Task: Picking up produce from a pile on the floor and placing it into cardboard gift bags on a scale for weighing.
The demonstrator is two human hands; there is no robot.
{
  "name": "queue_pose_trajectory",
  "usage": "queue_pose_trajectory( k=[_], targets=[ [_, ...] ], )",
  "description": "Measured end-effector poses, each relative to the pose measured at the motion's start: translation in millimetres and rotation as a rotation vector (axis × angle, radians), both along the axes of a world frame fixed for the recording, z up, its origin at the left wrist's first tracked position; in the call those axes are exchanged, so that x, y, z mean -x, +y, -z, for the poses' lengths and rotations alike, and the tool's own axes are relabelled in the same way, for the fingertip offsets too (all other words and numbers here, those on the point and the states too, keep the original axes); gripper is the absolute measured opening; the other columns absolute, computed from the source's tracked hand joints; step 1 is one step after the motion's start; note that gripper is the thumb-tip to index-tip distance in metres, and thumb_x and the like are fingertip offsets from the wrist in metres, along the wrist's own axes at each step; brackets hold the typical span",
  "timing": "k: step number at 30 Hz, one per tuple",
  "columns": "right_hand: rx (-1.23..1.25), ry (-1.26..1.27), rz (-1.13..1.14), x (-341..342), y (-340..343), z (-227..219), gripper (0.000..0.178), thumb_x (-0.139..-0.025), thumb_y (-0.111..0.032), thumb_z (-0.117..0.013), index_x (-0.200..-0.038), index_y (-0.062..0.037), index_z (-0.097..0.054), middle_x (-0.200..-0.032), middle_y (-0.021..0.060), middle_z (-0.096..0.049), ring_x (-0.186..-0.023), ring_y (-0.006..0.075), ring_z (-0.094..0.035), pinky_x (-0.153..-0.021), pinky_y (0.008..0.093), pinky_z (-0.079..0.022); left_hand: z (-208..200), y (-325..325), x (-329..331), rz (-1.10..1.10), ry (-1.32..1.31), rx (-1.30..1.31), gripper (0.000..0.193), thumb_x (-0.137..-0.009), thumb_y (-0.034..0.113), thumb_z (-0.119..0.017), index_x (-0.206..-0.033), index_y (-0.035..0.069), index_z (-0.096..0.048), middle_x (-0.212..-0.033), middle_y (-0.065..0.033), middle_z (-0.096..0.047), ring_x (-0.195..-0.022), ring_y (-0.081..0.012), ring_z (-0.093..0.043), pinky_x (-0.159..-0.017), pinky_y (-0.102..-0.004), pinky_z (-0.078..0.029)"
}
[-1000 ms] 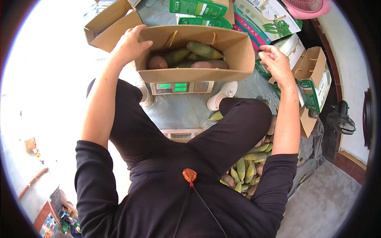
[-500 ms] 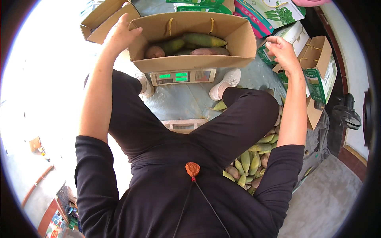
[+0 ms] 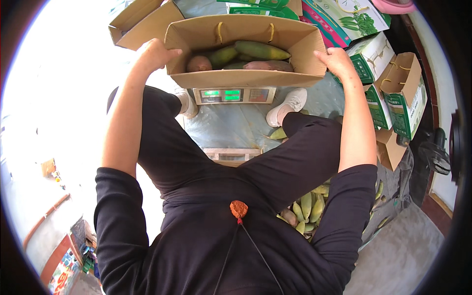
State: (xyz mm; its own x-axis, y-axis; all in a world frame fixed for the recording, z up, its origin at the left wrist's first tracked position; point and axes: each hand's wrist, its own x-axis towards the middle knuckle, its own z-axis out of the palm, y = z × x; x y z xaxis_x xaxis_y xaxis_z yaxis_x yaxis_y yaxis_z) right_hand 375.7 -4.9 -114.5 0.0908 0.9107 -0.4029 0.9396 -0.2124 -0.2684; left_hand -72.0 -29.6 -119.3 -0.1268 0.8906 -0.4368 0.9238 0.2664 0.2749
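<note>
Holding the box (image 3: 246,79) by its ends, at 12 o'clock: two bare hands.

Left hand (image 3: 156,54): between 10 and 11 o'clock. Grip closed over the end wall, thumb lapping inside the rim, fingers outside.

Right hand (image 3: 338,61): between 1 and 2 o'clock. Grip closed over the opposite end wall, thumb on the rim, fingers outside and partly hidden.

Box: brown cardboard, open-topped, two yellow cord handles along its far wall. Contents: long vegetables, green (image 3: 263,50) and pinkish-brown (image 3: 268,66), lying on their sides.

Scale (image 3: 233,95): 12 o'clock, its lit green display showing just under the box's near wall; platform hidden, so contact with the box cannot be told.

Shoes, white, one pair: left (image 3: 189,104) and right (image 3: 286,108), flanking the scale on the floor sheet (image 3: 221,125).

Pile (image 3: 309,209): more such vegetables, 4 o'clock, beside the right leg.

Second box (image 3: 147,27): brown, open, 11 o'clock.

Cartons, green and white (image 3: 405,108): several, between 2 and 3 o'clock, some open.

Carton, white and pink (image 3: 339,22): 1 o'clock.

Pendant (image 3: 239,210): reddish-brown, on dark cord, 6 o'clock.
</note>
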Motion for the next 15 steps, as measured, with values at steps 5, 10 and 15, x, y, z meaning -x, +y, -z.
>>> queue_pose_trajectory(
  k=[5, 10, 15],
  targets=[
    [-0.014, 0.014, -0.008, 1.2, -0.3, 14.2, 0.042, -0.079, -0.042, -0.058, -0.090, -0.0026, -0.066, -0.087, 0.0178, -0.066, -0.087, 0.0306, -0.063, -0.077, 0.0404, -0.047, 11.2, -0.7, 4.0, 0.046, 0.068, -0.052, 0.039, -0.075, 0.037, -0.067, -0.080, -0.002, -0.067, -0.076, -0.0174, -0.066, -0.070, -0.0282, -0.065, -0.065, -0.0382, -0.052],
    [-0.034, -0.128, -0.054, 9.8, -4.7, 3.6, 0.038, -0.080, -0.038, -0.056, -0.093, -0.0043, -0.067, -0.093, 0.0176, -0.066, -0.093, 0.0330, -0.061, -0.079, 0.0421, -0.046, -4.1, -0.9, -11.8, 0.080, 0.201, -0.070, 0.028, -0.077, 0.028, -0.063, -0.086, 0.003, -0.069, -0.087, -0.0168, -0.067, -0.081, -0.0322, -0.064, -0.075, -0.0394, -0.051],
    [-0.072, -0.078, -0.056, 4.1, 1.6, 5.1, 0.035, -0.079, -0.036, -0.057, -0.089, -0.0037, -0.067, -0.090, 0.0192, -0.065, -0.090, 0.0341, -0.061, -0.077, 0.0424, -0.046, -17.0, 6.3, -7.9, 0.031, 0.114, -0.145, 0.026, -0.077, 0.027, -0.061, -0.086, 0.004, -0.069, -0.088, -0.0163, -0.066, -0.084, -0.0322, -0.064, -0.076, -0.0391, -0.050]
  ],
)
